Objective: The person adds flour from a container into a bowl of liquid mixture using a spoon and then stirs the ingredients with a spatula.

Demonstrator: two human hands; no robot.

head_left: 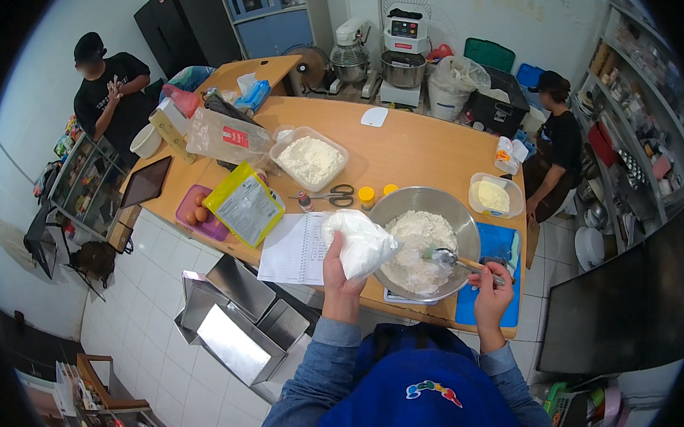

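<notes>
My left hand [341, 278] is closed around a bag of white powder [359, 242], its narrow end pointing at the steel mixing bowl [468, 221]. White flour [417, 237] lies in the bowl. My right hand [492, 294] grips the handle of a spoon [468, 264], whose head rests at the flour's surface. A blue mat [471, 309] lies under the bowl's right side, and part of a scale [397, 298] shows below its front rim. Left of the bag is an open ruled notebook [292, 248].
Black scissors [341, 195], small yellow-lidded jars [367, 197] and a tub of flour [308, 159] stand beyond the notebook. A tub of pale yellow powder [493, 196] sits right of the bowl. Metal baking tins [236, 327] are at lower left. Two people stand left [107, 94] and right [559, 140].
</notes>
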